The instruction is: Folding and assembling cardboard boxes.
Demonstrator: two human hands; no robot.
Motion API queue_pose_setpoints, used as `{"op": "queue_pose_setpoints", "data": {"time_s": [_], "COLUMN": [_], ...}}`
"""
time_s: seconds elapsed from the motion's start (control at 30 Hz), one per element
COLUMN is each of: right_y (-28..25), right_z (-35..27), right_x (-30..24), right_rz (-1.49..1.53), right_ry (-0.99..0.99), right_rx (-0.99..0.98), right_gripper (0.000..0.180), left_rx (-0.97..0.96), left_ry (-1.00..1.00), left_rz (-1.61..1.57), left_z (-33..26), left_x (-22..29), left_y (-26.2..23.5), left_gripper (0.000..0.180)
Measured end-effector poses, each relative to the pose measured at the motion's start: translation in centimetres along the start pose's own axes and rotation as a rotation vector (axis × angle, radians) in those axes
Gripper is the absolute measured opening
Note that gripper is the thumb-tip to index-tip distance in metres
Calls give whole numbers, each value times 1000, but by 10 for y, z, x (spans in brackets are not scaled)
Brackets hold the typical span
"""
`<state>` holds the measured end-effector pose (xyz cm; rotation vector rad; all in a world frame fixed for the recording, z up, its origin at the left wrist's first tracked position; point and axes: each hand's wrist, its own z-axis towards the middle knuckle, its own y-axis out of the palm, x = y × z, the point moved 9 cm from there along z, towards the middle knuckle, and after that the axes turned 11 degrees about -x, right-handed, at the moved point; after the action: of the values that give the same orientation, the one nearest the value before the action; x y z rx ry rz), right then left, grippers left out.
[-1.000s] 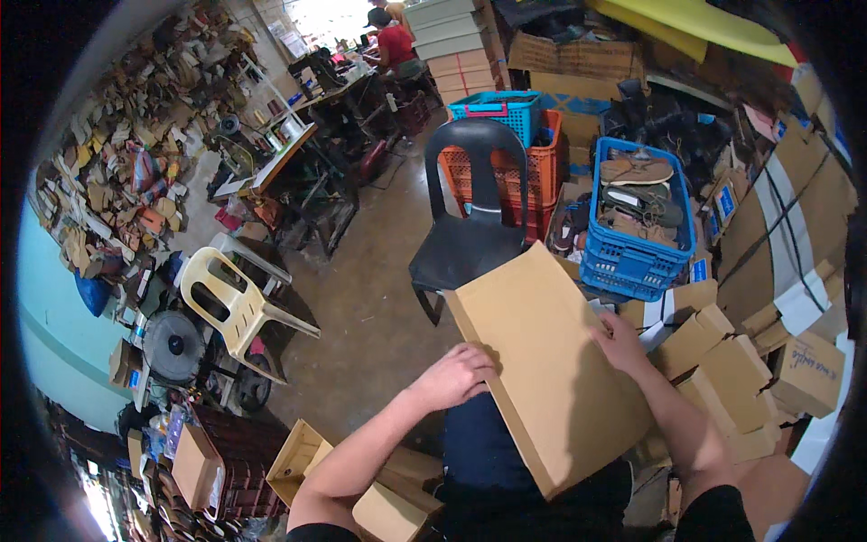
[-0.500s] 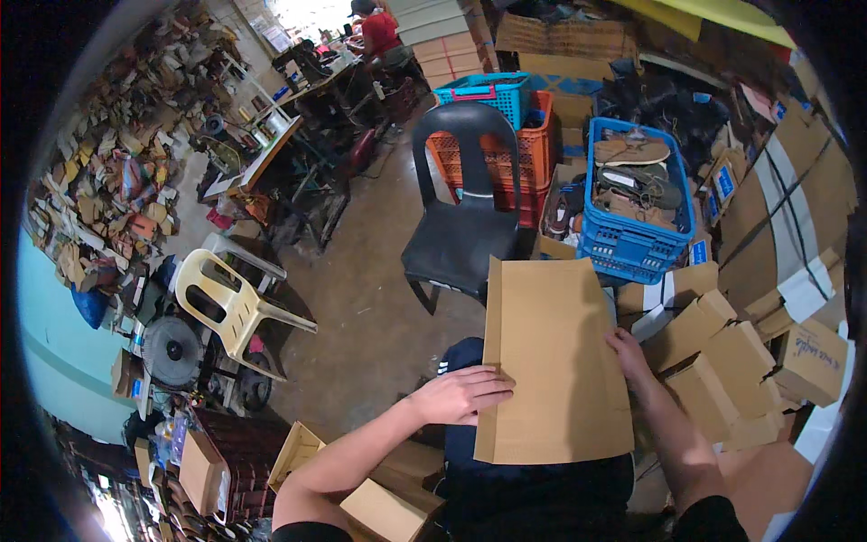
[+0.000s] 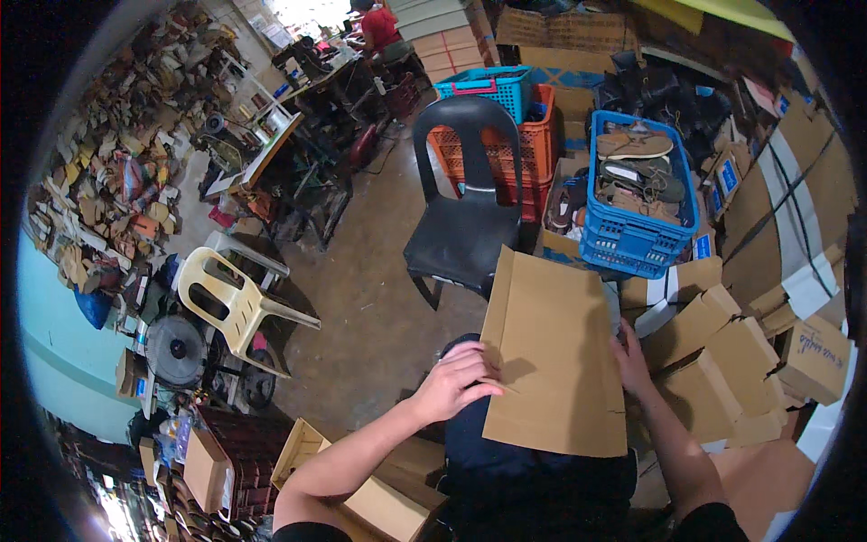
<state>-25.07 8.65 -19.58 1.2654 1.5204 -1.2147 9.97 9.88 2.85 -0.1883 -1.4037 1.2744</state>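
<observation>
Flat brown cardboard sheet point(image 3: 555, 357): light, stiff yet easily creased; left hand point(image 3: 454, 379) and right hand point(image 3: 630, 359) closed on opposite side edges, the best holds.

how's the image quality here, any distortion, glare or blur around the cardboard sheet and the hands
Head view: strong fisheye bending, with a black rim at the corners and straight edges curving outward. The flat cardboard sheet is evenly lit and sharp, with no glare; the left hand casts a soft shadow on it, and the right hand is half hidden behind its edge. The bright window area at top is blown out.
</observation>
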Motion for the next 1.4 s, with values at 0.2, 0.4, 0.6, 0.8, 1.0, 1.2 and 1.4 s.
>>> {"op": "queue_pose_setpoints", "data": {"time_s": [0.2,0.4,0.6,0.8,1.0,1.2,1.4], "right_y": [-13,11,7,16,0,4,-2], "right_z": [-56,-102,-112,-121,-106,-113,-110], "right_x": [-70,-152,-145,-145,-129,-137,-126], "right_rz": [-454,-798,-751,-799,-615,-503,-404], "right_ry": [-429,-703,-794,-828,-584,-541,-493], "right_rx": [-184,-246,-163,-234,-207,-149,-75], "right_gripper": [48,48,55,46,17,18,21], "left_rx": [127,235,131,39,-68,11,133], "left_ry": [-273,-311,-244,-169,-248,-360,-484], "left_rz": [-240,-544,-371,-189,-173,-296,-532], "left_z": [2,-5,1,-6,0,-11,-12], "left_x": [-37,-52,-48,-31,-32,-47,-57], "left_y": [-4,-16,-9,-5,14,12,15], "left_gripper": [18,13,18,22,23,20,16]}}
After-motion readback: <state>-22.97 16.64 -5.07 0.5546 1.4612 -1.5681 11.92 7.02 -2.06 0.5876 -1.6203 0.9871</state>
